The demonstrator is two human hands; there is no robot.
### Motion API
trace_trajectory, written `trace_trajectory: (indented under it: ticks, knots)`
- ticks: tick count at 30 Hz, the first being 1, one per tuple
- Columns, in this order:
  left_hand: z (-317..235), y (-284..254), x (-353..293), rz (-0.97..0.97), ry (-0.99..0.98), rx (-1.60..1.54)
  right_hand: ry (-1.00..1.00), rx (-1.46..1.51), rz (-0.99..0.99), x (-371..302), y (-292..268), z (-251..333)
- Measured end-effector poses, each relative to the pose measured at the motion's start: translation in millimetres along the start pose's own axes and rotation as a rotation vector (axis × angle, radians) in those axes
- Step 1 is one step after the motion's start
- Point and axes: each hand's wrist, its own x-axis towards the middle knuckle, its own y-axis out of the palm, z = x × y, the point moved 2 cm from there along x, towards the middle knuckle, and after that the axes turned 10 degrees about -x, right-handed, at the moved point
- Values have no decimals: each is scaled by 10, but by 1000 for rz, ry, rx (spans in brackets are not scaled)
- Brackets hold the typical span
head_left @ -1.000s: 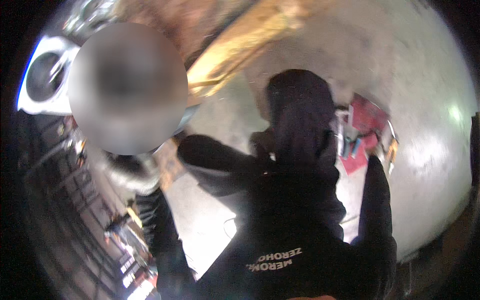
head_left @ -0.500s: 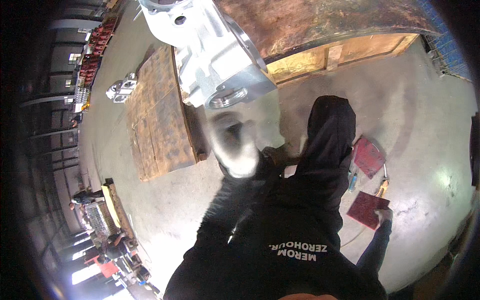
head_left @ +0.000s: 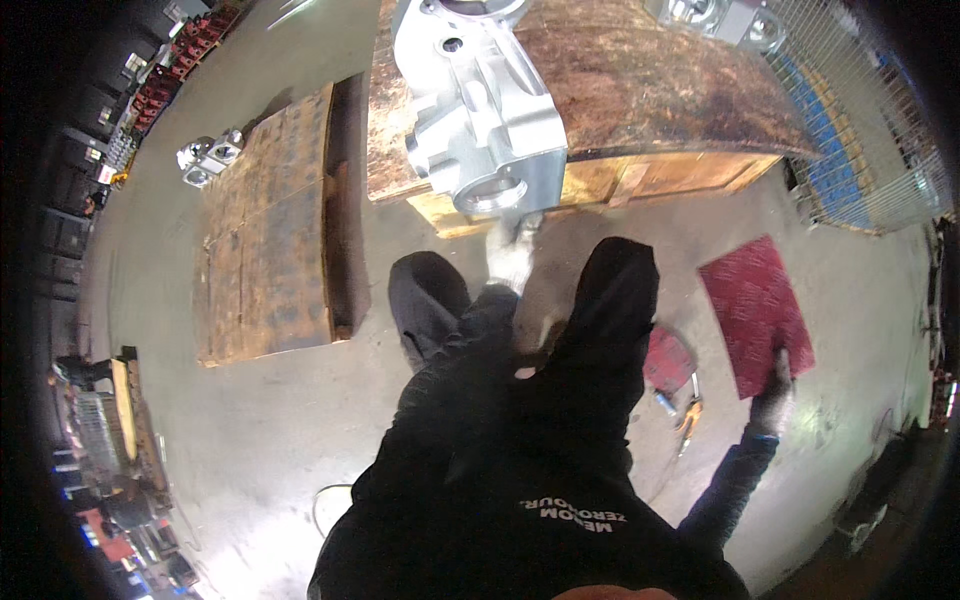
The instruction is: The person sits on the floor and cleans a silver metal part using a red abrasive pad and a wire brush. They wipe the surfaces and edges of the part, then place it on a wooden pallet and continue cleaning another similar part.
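Note:
In my right hand [head_left: 772,405], in a grey-white glove, is a dark red rectangular abrasive pad [head_left: 757,310], gripped at its lower edge and held out to the right. My left hand [head_left: 512,255], gloved too, reaches forward with fingers stretched, just below the near end of a silver machined metal casting [head_left: 490,120]. Whether the fingertips touch the casting I cannot tell. This casting has round bores and rests at the near left edge of a worn wooden platform [head_left: 650,100].
A second wooden platform [head_left: 265,230] stands left, with another metal casting [head_left: 208,158] beyond it. More castings [head_left: 720,18] sit at the far right, near a wire mesh cage [head_left: 850,140]. On the floor lie a red pad [head_left: 668,360] and an orange-handled tool [head_left: 690,415].
My view has shifted. The left hand has moved forward to the casting's near end. My right hand has raised the red pad and swung it forward.

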Motion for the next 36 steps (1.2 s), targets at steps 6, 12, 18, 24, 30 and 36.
trace_trajectory:
  ticks: [6,12,18,24,30,36]
  knots:
    - [-667,107,-694,229,-440,238,100,-246,362,-119,1140,172]
    - [-603,-1,-1116,222,-793,-1007,1,-548,600,-438,2416,-328]
    - [-1038,-277,-1249,226,-454,-777,-353,-1192,897,-1198,3499,-681]
    - [-857,-862,-1107,306,-413,-741,-460,-900,1009,-1224,3708,-939]
    - [-1032,-825,-1090,139,-401,28,-648,-786,1076,-1293,3782,-873]
    - [-1015,-726,-1022,224,-413,-210,-273,-1043,858,-1157,3636,-1264]
